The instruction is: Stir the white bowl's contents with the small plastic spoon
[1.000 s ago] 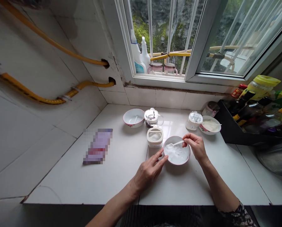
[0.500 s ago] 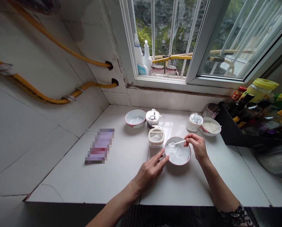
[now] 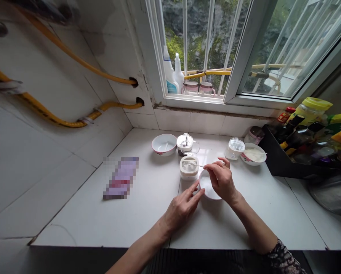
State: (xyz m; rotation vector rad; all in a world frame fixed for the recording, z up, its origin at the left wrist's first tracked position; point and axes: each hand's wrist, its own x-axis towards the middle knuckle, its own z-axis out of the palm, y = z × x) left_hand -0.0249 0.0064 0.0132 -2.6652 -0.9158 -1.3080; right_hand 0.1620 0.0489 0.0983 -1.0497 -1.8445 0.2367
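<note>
My right hand (image 3: 223,179) pinches the handle of a small white spoon (image 3: 197,165), whose bowl end is inside the open square jar (image 3: 189,173) of white powder. Below that hand, and partly hidden by it, sits a bowl (image 3: 208,187) with white powder in it. Resting against the bowl's left rim are the fingertips of my left hand (image 3: 184,203), its fingers touching the rim. Just behind the open jar stands another lidded jar (image 3: 184,141), dark at its base.
A bowl with a spoon (image 3: 164,145) stands at the back left. Behind my right hand are a clear-lidded jar (image 3: 234,149) and a bowl of pale powder (image 3: 253,155). A black bottle box (image 3: 284,161) stands right; a purple blurred packet (image 3: 121,178) lies left.
My right hand has moved left with the spoon, from over the bowl to the open jar, and now covers part of the bowl. My left hand has stayed at the rim.
</note>
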